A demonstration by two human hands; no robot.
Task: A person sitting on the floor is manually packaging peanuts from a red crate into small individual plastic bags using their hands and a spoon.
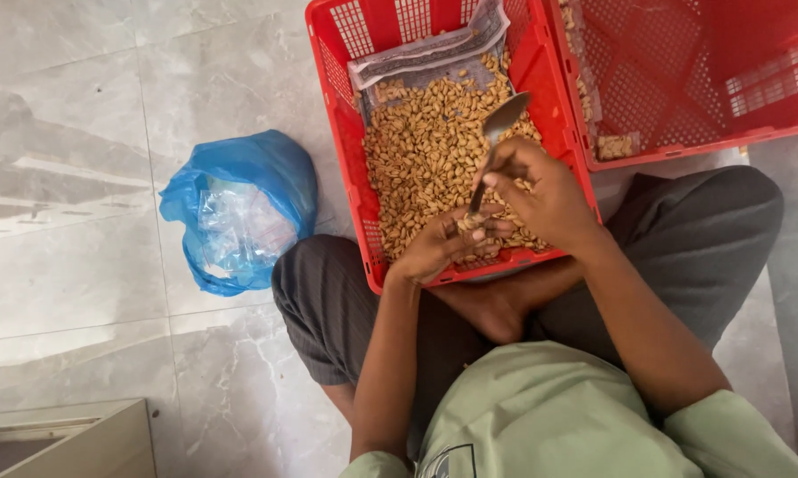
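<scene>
Marble floor (80,177) carries all items; the person sits cross-legged on it. Two red crates stand ahead: the near crate (341,168), paper-lined, holds a deep layer of nuts (426,150); the far crate (682,80) holds only a few nuts at its left edge. A blue bag (240,208) of clear plastic lies left of the near crate. Right hand (545,195): grip clamped on a spoon (496,133), bowl raised over the nuts. Left hand (439,248): fingers cupped against the spoon handle; what they hold cannot be told. Judged progress: most nuts remain in the near crate.
</scene>
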